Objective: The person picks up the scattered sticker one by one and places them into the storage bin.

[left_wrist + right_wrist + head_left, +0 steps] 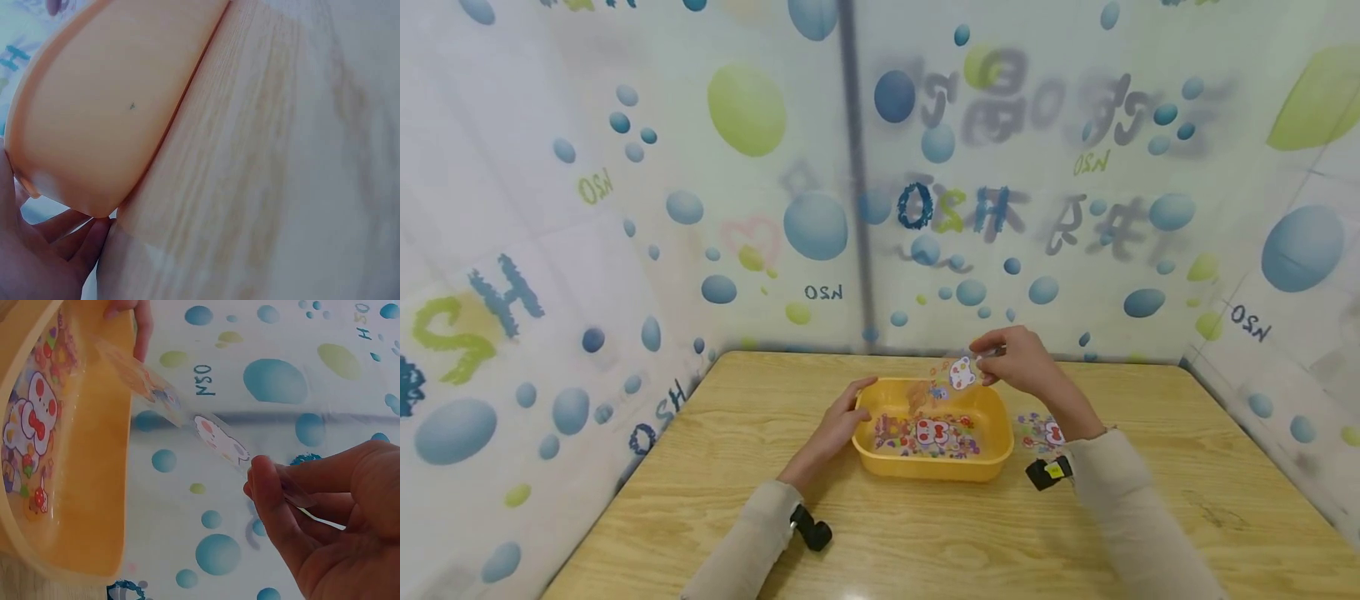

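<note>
My left hand (840,419) grips the left end of a yellow plastic basin (934,469), thumb over the rim. In the left wrist view, its fingers (65,240) lie against the basin's outer wall. My right hand (1018,361) pinches a clear plastic sheet (961,374) printed with a white cartoon animal, by its right end. The sheet hangs over the basin's far rim; the right wrist view shows it (215,437) almost edge-on, slanting toward the basin. Inside the basin lies another clear sheet (932,433) with a red-bowed cartoon and small colourful prints.
Right of the basin, a further printed clear sheet (1040,433) lies on the wooden table (760,417), partly covered by the right forearm. A light curtain (760,225) with blue and green dots stands behind the table and at both sides.
</note>
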### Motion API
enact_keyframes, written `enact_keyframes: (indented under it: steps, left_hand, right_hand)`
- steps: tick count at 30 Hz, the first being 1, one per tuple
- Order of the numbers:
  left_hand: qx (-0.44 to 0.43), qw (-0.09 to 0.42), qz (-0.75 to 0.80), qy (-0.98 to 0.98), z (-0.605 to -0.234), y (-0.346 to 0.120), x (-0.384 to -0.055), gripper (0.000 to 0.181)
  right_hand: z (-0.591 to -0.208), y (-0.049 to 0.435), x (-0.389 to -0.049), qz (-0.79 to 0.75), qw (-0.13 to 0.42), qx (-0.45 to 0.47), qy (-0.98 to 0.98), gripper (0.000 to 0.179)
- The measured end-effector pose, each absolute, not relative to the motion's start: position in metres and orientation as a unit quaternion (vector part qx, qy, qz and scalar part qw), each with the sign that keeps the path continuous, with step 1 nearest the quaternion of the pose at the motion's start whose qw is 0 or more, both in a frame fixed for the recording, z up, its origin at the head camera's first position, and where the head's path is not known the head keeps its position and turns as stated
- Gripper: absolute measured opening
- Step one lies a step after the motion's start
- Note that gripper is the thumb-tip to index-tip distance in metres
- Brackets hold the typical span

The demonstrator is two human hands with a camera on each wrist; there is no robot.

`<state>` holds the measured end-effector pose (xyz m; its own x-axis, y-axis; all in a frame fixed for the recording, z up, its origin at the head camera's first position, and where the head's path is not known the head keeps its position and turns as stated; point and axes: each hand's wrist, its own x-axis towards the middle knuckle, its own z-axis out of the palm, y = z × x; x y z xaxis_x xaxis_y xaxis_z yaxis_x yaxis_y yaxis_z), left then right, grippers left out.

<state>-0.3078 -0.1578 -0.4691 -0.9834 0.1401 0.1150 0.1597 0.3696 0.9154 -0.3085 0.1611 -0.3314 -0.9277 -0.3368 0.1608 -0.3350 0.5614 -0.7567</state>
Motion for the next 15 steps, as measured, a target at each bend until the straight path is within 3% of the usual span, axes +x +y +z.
enact_keyframes:
  steps: [15]
  left_hand:
    - [-0.089,0.008,-0.554,-0.828,-0.468,-0.158,-0.308,0.064]
  right_hand:
    - [-0.344,0.105,-0.313,-0.396,0.046,-0.205,0.894,0.031]
